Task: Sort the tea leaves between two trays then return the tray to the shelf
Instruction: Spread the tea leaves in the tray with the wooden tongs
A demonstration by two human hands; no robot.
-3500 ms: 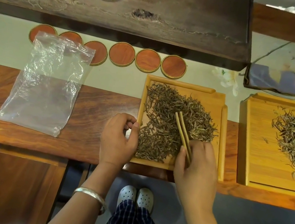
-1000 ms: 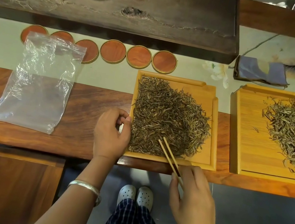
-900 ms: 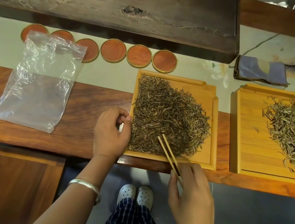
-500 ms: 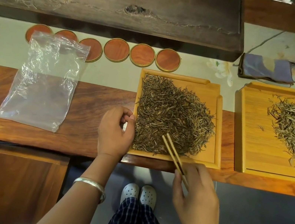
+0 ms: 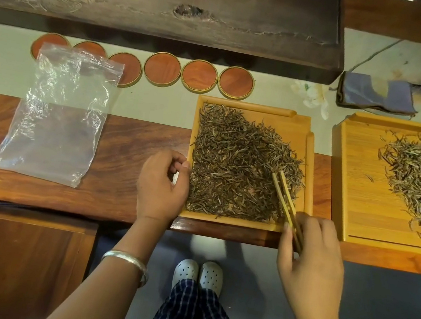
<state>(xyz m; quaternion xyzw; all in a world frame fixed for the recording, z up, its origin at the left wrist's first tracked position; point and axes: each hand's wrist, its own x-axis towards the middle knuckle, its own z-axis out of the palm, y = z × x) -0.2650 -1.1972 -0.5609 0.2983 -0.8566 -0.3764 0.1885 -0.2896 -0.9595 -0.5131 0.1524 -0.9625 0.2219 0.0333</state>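
so the right hand (image 5: 312, 260) pinching the bamboo tweezers (image 5: 287, 200) has slid their tips back up into the dark tea leaves (image 5: 242, 164), fishing for another piece for the right tray (image 5: 339, 181), while the left hand (image 5: 161, 187), curled, steadies the near tray (image 5: 300, 130) on the bench (image 5: 121, 150).

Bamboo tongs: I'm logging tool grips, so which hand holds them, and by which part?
The right hand pinches the slim bamboo tongs at their near end; tips rest in the dark tea leaves.
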